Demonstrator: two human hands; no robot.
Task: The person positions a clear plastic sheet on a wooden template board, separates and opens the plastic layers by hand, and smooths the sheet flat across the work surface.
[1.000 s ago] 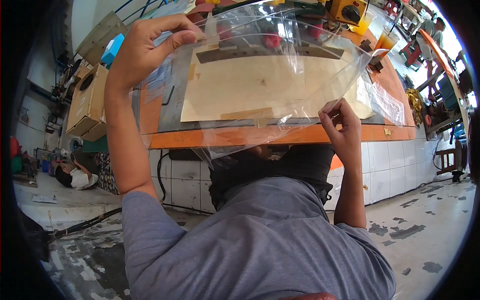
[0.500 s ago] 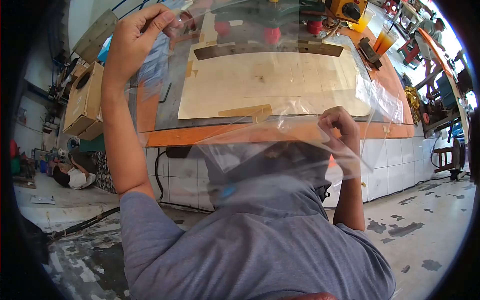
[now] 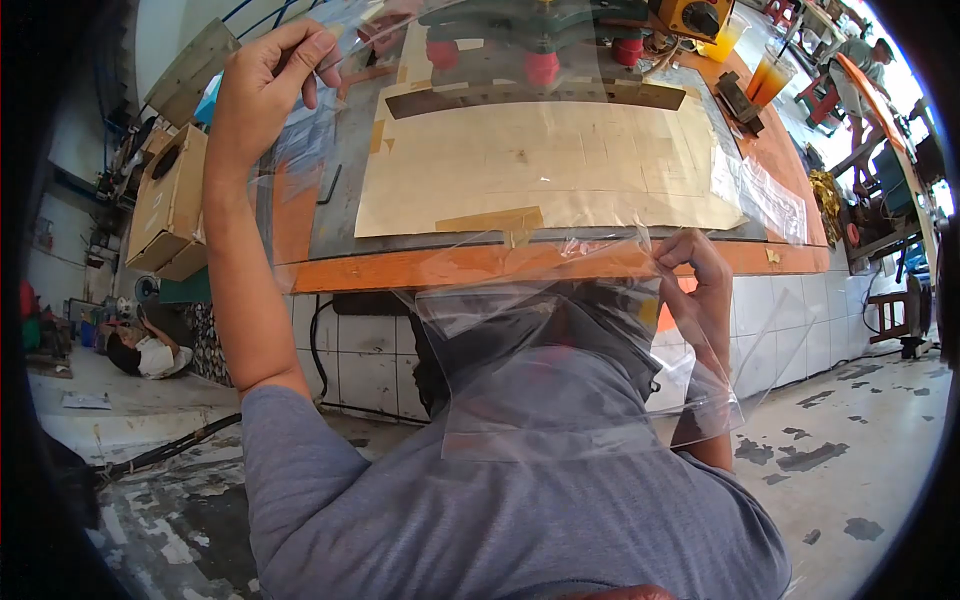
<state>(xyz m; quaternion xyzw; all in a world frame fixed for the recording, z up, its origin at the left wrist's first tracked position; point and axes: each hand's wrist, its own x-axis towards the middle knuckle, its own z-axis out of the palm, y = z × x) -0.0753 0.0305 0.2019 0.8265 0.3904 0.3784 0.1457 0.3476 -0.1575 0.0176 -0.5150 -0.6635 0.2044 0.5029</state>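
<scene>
Clear, glossy and creased, our plastic sheet (image 3: 560, 430) hangs from the pinch of our right hand (image 3: 702, 272), across the table (image 3: 330, 278) edge and our lap. Our left hand (image 3: 262, 85) has its fingers drawn close; we cannot tell whether they hold anything. Before us 1 pale, taped board (image 3: 520, 170) lies on the orange-edged table, above white tiles (image 3: 370, 325) and patchy floor (image 3: 850, 470).

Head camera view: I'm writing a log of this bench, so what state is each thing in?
Right hand: pinching the clear plastic.
Clear plastic: see-through, creased, hanging past the table edge.
Left hand: raised, fingers bent; whether it grips plastic is unclear.
Tan sheet: lying flat, tape at its near edge.
Bent rod: lying on the table.
Cup: uncovered or lidded unclear; orange drink inside.
Dial: setting unreadable.
</scene>
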